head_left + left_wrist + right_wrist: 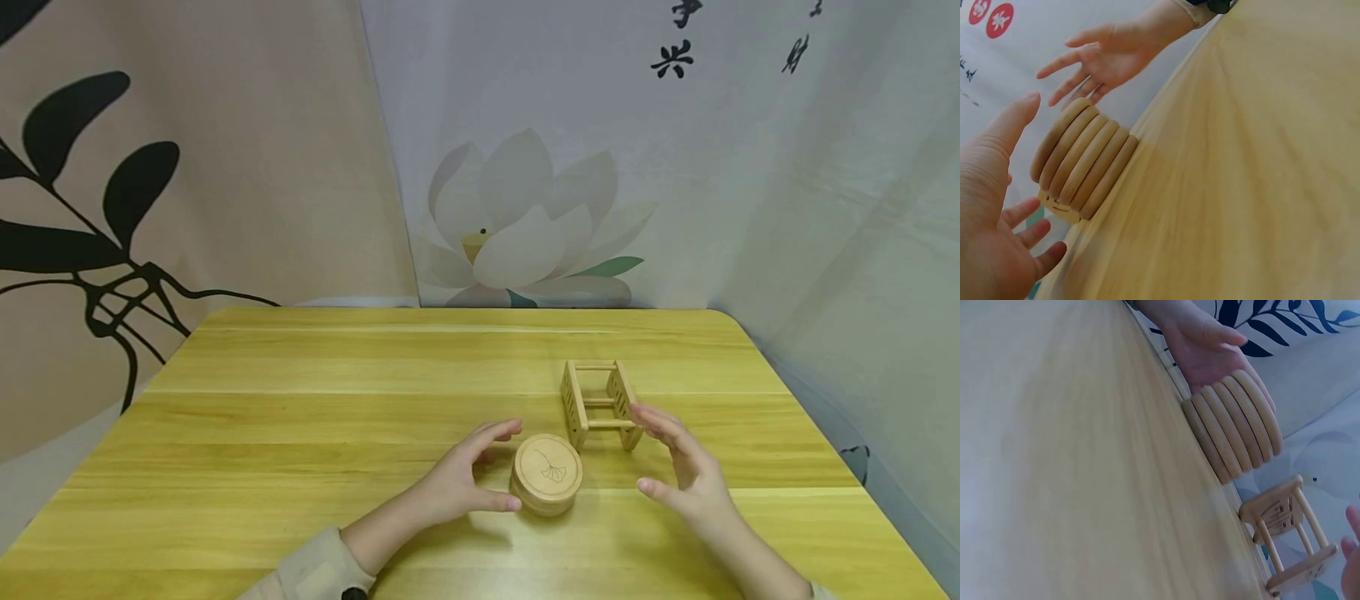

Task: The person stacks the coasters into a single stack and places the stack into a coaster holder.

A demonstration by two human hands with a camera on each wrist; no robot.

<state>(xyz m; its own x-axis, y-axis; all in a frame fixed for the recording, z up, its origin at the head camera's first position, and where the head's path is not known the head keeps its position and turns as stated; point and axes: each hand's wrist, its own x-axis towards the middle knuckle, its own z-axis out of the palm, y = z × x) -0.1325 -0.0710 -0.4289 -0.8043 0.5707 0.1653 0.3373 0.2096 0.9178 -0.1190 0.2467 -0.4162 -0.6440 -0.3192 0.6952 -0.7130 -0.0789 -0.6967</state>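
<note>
A stack of round wooden coasters (547, 477), its top one engraved with a ginkgo leaf, stands upright on the table. Several discs show in its side in the left wrist view (1082, 164). My left hand (463, 477) is at the stack's left, thumb and fingers spread towards it, holding nothing. Just behind and right of the stack is a small wooden rack (575, 408) with slatted side panels joined by rods. My right hand (688, 477) is spread to the right of both, its fingertips close to the rack's right panel; whether they touch it I cannot tell.
The light wooden table (300, 433) has rounded far corners. Behind it hangs a pale curtain (750, 208) printed with a lotus and characters, and a beige one (285, 167) with dark leaves is at the left.
</note>
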